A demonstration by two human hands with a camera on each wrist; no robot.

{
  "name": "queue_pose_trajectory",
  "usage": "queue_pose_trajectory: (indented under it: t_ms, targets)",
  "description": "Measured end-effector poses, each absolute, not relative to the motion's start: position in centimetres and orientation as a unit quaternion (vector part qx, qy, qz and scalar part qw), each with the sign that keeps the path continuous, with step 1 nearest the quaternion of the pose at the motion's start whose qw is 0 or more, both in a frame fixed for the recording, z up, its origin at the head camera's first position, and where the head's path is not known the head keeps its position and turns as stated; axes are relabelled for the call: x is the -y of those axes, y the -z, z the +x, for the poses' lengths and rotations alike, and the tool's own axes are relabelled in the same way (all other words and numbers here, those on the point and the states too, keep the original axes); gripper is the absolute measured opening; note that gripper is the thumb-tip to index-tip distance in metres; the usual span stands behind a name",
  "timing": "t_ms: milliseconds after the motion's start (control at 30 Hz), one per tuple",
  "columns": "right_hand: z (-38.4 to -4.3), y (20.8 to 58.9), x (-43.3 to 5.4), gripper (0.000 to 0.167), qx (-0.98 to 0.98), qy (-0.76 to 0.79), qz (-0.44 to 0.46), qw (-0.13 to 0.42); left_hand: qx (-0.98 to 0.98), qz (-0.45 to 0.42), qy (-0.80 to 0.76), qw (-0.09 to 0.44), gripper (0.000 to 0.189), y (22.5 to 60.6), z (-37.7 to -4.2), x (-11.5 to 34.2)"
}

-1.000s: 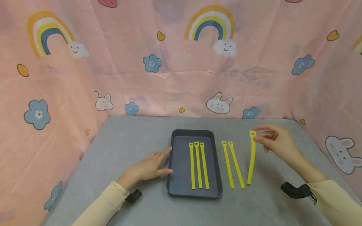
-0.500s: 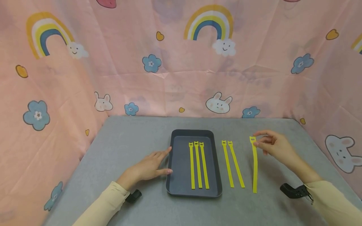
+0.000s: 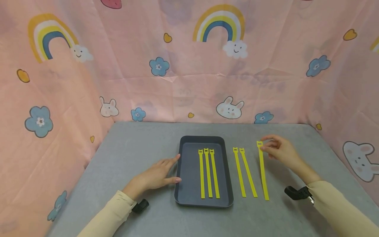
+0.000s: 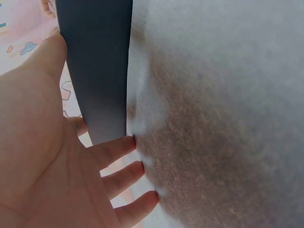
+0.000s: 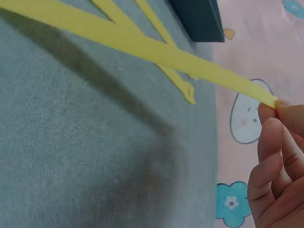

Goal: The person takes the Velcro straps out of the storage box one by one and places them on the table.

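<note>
— Head view: what have you got?
— A strap (image 3: 263, 171), its top pinched in my right hand (image 3: 279, 152), thumb against finger, at three o'clock from the tray (image 3: 189, 171), tail toward six. Two straps (image 3: 239, 172) lie on the table (image 3: 142, 138) between; three straps (image 3: 208, 174) lie in the tray.
— And opposite?
— My left hand (image 3: 155, 175), at nine o'clock of the tray, touches its rim with relaxed fingers.
— Left wrist?
— Fingers spread, gripping nothing, beside the tray's dark wall.
— Right wrist?
— I pinch the strap at three o'clock; it runs toward ten, crossing in front of the two straps.
</note>
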State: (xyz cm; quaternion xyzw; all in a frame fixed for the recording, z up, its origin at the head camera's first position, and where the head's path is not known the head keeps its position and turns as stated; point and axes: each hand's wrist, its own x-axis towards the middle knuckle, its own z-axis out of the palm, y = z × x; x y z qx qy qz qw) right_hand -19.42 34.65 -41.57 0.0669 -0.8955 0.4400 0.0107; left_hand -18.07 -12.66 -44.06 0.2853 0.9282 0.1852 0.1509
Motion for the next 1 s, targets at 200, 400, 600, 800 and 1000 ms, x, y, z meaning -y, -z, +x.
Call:
queue_pose_trajectory:
  t_ms: [200,400,600,800,1000]
  targets:
    - [-20.4,42.3,-34.4,0.040,0.898,-0.435,0.060,-0.008,-0.929,0.283,-0.184,0.151,0.089,44.0,-18.0,12.6]
    - [-21.0,43.0,-34.1,0.041,0.902,-0.428,0.055,-0.019,-0.928,0.284,-0.187,0.152,0.089,43.9,-18.0,12.6]
    - [-21.4,43.8,-34.0,0.038,0.902,-0.426,0.064,-0.020,-0.929,0.283,-0.184,0.153,0.090,43.9,-18.0,12.6]
    - [-22.2,45.1,-34.2,0.034,0.908,-0.413,0.071,-0.012,-0.929,0.282,-0.184,0.155,0.089,43.9,-18.0,12.6]
    - [-22.6,46.1,-34.2,0.032,0.911,-0.407,0.070,-0.015,-0.930,0.279,-0.185,0.155,0.089,43.8,-18.0,12.6]
